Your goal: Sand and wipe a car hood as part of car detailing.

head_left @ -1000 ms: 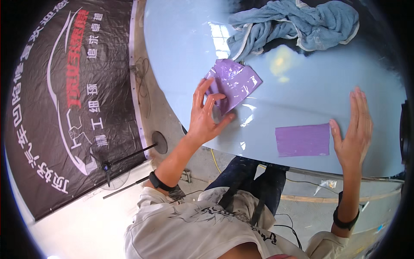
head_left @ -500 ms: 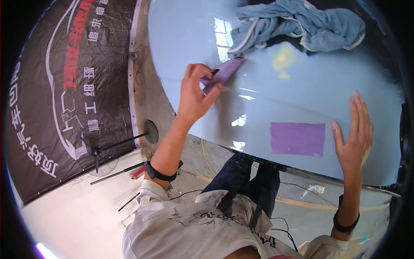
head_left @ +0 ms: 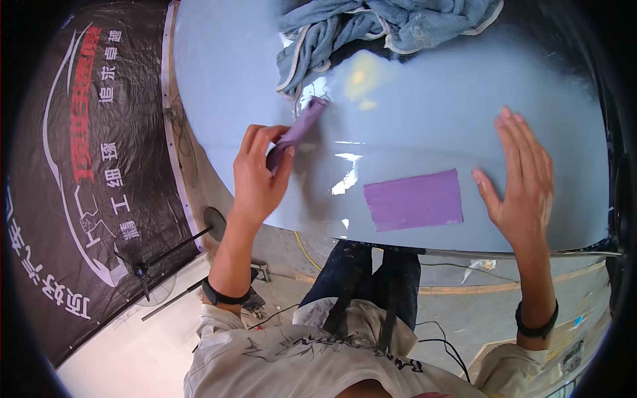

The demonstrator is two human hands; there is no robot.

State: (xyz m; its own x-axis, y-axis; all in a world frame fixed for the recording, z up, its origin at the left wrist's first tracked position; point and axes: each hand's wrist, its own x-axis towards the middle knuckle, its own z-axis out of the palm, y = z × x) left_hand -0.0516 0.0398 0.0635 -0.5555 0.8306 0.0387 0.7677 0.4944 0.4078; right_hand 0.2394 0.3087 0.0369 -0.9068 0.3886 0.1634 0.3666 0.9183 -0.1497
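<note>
The left hand (head_left: 259, 184), pinching the folded purple sheet (head_left: 306, 123), should grip lightly, while the open right hand (head_left: 524, 192) rests on the blue panel (head_left: 431, 119).

A person's left hand (head_left: 259, 179) pinches a bent purple sheet (head_left: 306, 124) between thumb and fingers over a pale blue panel (head_left: 225, 93), while the right hand (head_left: 525, 182) spreads palm down, near a second sheet (head_left: 413, 201), also purple, lying flat toward the panel's near edge. A crumpled blue cloth (head_left: 424, 26) with pale trim lies at the far side, beyond a yellow patch (head_left: 361, 74). Dark bands (head_left: 225, 294) circle both wrists. At left, a fan (head_left: 141, 271) stands before a dark banner (head_left: 136, 79) with white and red lettering
</note>
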